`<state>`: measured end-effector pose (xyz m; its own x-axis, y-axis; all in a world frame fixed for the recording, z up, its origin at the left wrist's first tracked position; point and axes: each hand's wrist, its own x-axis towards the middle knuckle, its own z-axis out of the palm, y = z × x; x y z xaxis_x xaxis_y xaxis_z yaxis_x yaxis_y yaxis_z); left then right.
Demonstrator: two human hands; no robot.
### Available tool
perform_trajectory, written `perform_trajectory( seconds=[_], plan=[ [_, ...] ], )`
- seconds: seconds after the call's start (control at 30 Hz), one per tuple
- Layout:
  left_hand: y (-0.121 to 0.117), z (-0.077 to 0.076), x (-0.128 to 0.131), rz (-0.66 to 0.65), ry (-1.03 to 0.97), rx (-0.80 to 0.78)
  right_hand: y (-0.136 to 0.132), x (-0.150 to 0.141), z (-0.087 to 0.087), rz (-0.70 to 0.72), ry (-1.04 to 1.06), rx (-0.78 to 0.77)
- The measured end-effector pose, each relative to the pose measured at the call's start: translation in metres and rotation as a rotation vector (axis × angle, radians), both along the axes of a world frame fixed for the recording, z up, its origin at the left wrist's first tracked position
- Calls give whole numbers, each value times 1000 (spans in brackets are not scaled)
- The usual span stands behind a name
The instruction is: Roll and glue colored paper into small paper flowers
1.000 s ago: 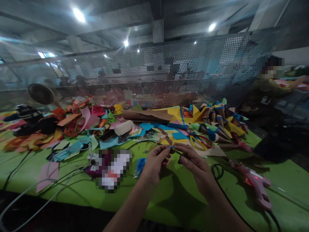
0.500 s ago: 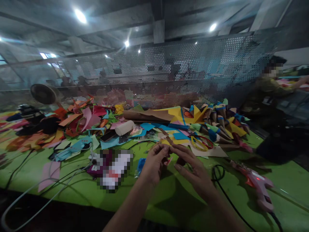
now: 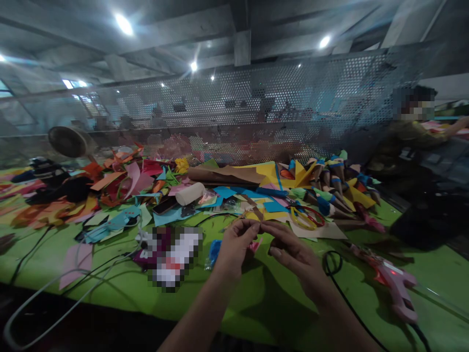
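My left hand (image 3: 237,247) is raised over the green table (image 3: 205,303), thumb and index finger pinched together. Whatever sits in that pinch is too small to make out. My right hand (image 3: 293,252) meets it at the fingertips, its fingers stretched forward and the thumb held apart. Just beyond the fingertips lies a narrow brown strip (image 3: 257,211); I cannot tell whether it touches them. A small pink piece (image 3: 254,245) shows between the hands, low down. Beside my left wrist is a blue piece in clear plastic (image 3: 213,254).
A pink glue gun (image 3: 395,288) with a lit red light and a black cord lies right. Yellow-handled scissors (image 3: 303,219), brown cones (image 3: 335,183) and heaped coloured paper (image 3: 135,181) line the back. A white cable (image 3: 47,288) loops left. A person (image 3: 406,142) works far right.
My right hand's thumb has drawn slightly away from the left hand, and its fingers have shifted a little. The fingertips still meet. Other things stay put apart from a slight shift of the view.
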<state>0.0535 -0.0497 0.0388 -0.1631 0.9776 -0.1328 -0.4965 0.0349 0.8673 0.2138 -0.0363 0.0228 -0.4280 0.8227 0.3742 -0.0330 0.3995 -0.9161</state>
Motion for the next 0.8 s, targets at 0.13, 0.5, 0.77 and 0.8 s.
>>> perform_trajectory(
  seconds=[0.13,0.5,0.77,0.8],
  plan=[
    [0,-1,-1,10,53,18,0,-1,1,-19,-17,35],
    [6,-14,-3,87,270,131,-1,-3,-5,-159,-210,282],
    [3,-5,-4,66,78,6,0,-1,-4,-171,-100,185],
    [2,-4,-4,56,50,-13,0,0,-4,-167,-80,163]
  ],
)
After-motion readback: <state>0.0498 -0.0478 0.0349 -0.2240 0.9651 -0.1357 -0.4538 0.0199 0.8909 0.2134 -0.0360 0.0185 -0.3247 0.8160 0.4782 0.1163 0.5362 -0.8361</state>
